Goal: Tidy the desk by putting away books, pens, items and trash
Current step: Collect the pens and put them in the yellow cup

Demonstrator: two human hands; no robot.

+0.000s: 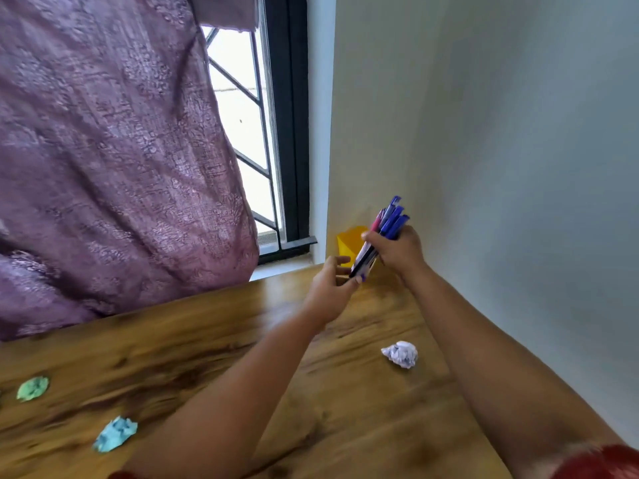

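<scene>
A: R hand?
B: The right hand point(397, 252) is clamped round a bunch of pens point(380, 236), tilted, caps up toward the wall point(501, 133). Mostly blue caps, one pink. Exact count: can't tell, they overlap; approx five or six.
A: L hand?
B: The left hand point(332, 285) is just below, thumb and fingertips pinching the bunch's lower end.
A: Where's that vs the desk?
B: Held above the far corner of the wooden desk point(242, 357), right in front of one yellow pen holder point(349, 245), which stands in the corner by the wall. The holder is partly hidden behind the hands.
A: Trash?
B: Three crumpled paper balls on the desk, well apart. One white paper ball point(400, 354) near the right forearm, one blue paper ball point(116, 433) and one green paper ball point(33, 388) at the left.
A: Bkgd?
B: One purple curtain point(103, 150) w/ a barred window point(249, 133) beside it.
</scene>
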